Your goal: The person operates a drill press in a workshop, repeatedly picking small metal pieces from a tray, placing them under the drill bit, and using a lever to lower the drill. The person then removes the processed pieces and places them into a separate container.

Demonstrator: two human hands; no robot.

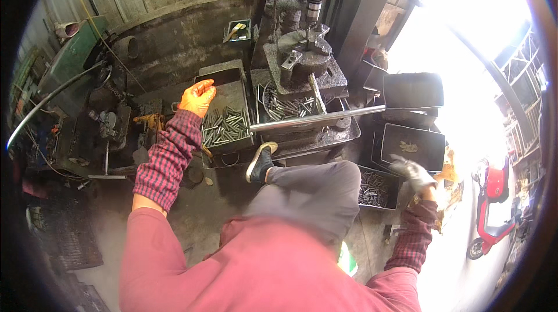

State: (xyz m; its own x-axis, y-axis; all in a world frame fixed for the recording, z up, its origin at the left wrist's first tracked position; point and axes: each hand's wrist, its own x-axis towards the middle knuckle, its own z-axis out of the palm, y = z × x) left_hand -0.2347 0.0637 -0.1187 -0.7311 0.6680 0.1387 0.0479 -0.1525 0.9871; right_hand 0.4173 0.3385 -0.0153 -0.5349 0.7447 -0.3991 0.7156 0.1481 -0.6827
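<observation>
My left hand [198, 98], in an orange glove, is above the left end of a metal tray [225, 72] partly filled with short metal pins [225, 126]. Its fingers are bent together; whatever they may hold is hidden. On the right, my right hand [415, 175] wears a grey glove and is smeared by motion. It hovers by the near edge of a dark tray [401, 148], above a lower bin of dark pins [375, 189]. Between my hands stands a drill press, its chuck [314, 11] over a round fixture [302, 56] on the table.
More pins [285, 104] lie in a tray under the drill press table. A long metal bar [319, 119] crosses in front of it. My shoe [261, 162] is raised near the machine base. Another machine [110, 123] stands left; a red scooter [491, 207] is far right.
</observation>
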